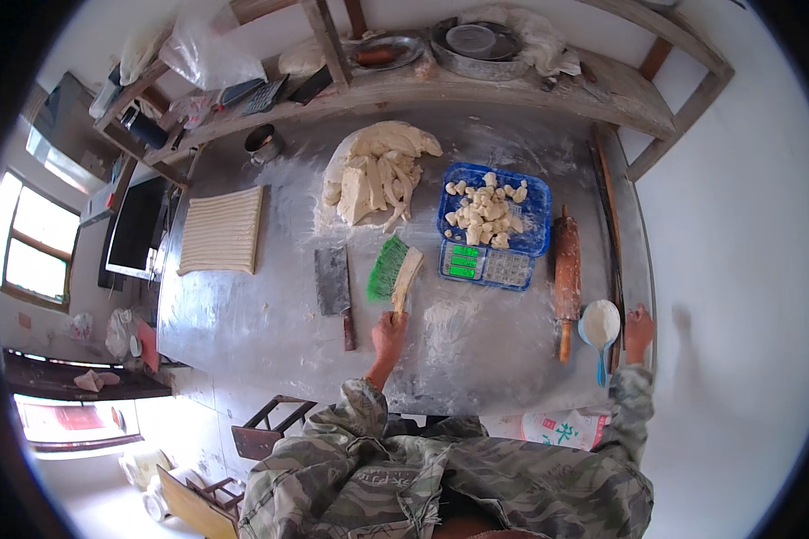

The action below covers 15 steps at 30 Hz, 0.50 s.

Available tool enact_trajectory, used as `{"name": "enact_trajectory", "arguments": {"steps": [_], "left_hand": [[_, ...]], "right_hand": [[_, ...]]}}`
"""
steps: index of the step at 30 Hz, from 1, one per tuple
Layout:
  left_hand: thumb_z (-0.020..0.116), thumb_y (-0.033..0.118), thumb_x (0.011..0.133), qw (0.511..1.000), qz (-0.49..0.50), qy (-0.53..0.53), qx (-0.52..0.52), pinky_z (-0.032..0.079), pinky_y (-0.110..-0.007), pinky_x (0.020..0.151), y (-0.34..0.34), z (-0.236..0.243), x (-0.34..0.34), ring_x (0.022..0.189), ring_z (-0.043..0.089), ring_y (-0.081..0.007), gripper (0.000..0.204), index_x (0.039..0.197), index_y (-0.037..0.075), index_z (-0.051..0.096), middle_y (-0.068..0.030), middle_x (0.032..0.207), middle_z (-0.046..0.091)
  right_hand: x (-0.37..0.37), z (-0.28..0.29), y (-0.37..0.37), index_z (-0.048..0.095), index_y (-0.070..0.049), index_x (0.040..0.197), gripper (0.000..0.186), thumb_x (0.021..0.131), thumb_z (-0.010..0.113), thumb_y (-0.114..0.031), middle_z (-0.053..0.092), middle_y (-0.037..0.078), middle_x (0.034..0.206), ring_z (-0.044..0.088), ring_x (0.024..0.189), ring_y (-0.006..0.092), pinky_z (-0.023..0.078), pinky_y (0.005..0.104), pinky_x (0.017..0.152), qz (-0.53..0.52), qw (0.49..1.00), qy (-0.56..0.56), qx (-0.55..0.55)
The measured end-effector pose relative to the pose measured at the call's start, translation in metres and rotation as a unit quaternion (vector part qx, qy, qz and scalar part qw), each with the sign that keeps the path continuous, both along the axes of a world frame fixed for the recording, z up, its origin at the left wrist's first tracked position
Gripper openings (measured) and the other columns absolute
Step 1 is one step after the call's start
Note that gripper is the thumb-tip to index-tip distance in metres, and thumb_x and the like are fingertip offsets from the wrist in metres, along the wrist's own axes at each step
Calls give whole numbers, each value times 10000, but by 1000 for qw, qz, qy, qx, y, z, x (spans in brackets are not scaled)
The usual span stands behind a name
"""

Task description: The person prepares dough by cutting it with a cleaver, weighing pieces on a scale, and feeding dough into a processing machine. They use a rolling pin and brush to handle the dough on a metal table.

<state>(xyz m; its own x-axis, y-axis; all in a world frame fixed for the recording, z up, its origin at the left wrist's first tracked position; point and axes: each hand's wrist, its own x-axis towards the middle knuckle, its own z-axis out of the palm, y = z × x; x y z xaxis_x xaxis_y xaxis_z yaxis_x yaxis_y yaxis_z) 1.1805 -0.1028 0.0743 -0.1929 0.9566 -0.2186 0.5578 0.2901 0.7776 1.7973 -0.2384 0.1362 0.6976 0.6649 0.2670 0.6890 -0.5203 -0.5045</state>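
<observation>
My left hand (pixel 388 341) is closed on the handle of a green-bristled brush (pixel 385 271), beside a metal cleaver (pixel 332 283). My right hand (pixel 638 332) is at the table's right edge, fingers loosely bent and apart, beside long dark sticks (pixel 611 256) and a scoop of white powder (pixel 599 322). A wooden rolling pin (pixel 566 269) lies left of the scoop. A dough mound (pixel 368 175) sits mid-back. Dough pieces (pixel 485 211) fill a blue tray (pixel 537 225) on a scale (pixel 503 268). A ridged dough slab (pixel 217 232) lies at left.
The steel table (pixel 270 332) carries a small metal pot (pixel 262 142) at back left. A wooden shelf (pixel 620 103) along the back holds pans, bags and a bottle. A monitor (pixel 126 229) stands left, stools (pixel 261 436) are below left, and a white wall (pixel 728 269) is on the right.
</observation>
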Motion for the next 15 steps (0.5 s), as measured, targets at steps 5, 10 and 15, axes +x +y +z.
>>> {"name": "enact_trajectory", "arguments": {"steps": [5,10,15], "left_hand": [[655,376,924,993,-14,-106,-52,525,-461,666,7,44,45,738,690,-371,360,946,17,642,-193,756,682],[629,298,950,991,-41,-126,-4,526,-461,662,-17,42,23,752,682,-389,293,1056,25,615,-208,806,681],[653,248,928,981,-124,-143,31,538,-448,706,0,80,21,822,697,-368,290,1123,39,604,-197,909,694]], "right_hand": [[-180,-47,31,718,-19,1085,318,931,663,-291,734,63,889,670,822,142,507,303,729,204,946,249,26],[-461,31,115,598,31,1295,431,967,655,-243,696,71,1077,660,991,126,529,256,769,200,678,703,-81],[-474,1,131,612,38,1220,306,973,608,-143,693,74,1012,678,936,150,547,274,753,241,712,660,15]]}}
